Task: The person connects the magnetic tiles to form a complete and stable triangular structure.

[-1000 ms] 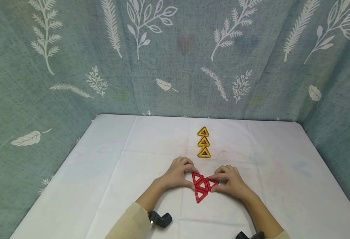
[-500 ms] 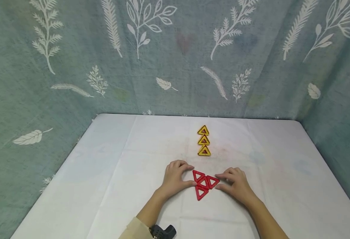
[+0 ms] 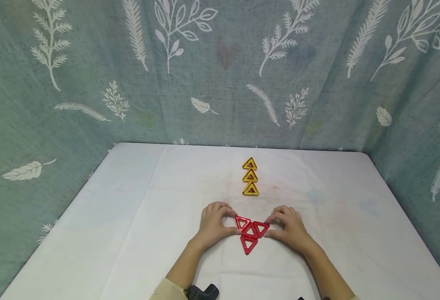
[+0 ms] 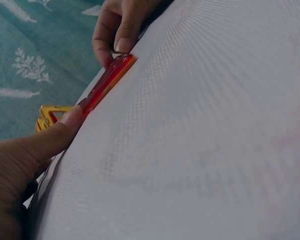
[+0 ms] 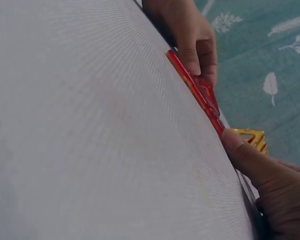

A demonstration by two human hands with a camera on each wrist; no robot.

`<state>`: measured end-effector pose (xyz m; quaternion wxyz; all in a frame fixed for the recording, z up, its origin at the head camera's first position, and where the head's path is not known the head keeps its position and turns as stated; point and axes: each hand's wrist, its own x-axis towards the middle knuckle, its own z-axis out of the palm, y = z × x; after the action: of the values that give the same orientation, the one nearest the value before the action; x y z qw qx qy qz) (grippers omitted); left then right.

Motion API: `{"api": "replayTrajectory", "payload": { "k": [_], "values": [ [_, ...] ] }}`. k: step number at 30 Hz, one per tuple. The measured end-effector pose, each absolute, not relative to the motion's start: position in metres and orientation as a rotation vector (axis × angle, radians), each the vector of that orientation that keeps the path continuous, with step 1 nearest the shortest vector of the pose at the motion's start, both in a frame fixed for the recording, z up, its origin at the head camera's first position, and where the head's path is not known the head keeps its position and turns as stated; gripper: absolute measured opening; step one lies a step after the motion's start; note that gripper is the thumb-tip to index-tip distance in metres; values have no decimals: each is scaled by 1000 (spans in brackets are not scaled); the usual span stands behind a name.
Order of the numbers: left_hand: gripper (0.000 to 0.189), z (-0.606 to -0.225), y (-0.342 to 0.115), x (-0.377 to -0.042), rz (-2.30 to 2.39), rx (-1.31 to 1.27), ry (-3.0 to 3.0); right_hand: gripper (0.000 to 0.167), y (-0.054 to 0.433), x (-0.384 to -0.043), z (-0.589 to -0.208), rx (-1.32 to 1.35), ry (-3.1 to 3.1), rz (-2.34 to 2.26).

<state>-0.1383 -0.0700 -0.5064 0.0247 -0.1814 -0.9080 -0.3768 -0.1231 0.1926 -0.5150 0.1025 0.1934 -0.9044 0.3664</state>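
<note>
Several red triangle magnetic tiles lie joined on the table: a middle tile (image 3: 250, 230), a left tile (image 3: 242, 223), a right tile (image 3: 261, 228) and a near tile (image 3: 248, 245). My left hand (image 3: 214, 223) pinches the left tile between thumb and forefinger. In the right wrist view a red tile (image 5: 208, 98) appears tilted up from the others near that hand. My right hand (image 3: 288, 225) holds the right tile's outer corner, thumb on the near side and forefinger on the far side. The wrist views show the tiles nearly edge-on.
Beyond the red tiles, 3 yellow triangle tiles (image 3: 250, 176) stand in a line toward the back of the white-covered table (image 3: 167, 250). A green leaf-patterned cloth (image 3: 220, 75) hangs behind and at both sides.
Half a second ago my right fingers had drawn slightly outward; now they close in on the right tile again. The left tile looks slightly tilted. The whole view has shifted a little.
</note>
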Motion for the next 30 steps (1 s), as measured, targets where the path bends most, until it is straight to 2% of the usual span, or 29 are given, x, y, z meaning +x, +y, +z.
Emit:
{"api": "replayTrajectory", "payload": {
  "k": [5, 13, 20, 30],
  "values": [
    [37, -508, -75, -138, -1257, -572, -2836, 26, 187, -121, -514, 521, -2738, 1112],
    [29, -507, -81, -143, -1325, -645, -2824, 27, 185, -122, -509, 588, -2741, 1092],
    [25, -508, -77, -143, -1258, -662, -2829, 24, 186, -121, -512, 561, -2742, 1075],
    [23, -510, -70, -144, -1144, -874, -2692, 19, 188, -122, -515, 650, -2513, 1082]
  ]
}}
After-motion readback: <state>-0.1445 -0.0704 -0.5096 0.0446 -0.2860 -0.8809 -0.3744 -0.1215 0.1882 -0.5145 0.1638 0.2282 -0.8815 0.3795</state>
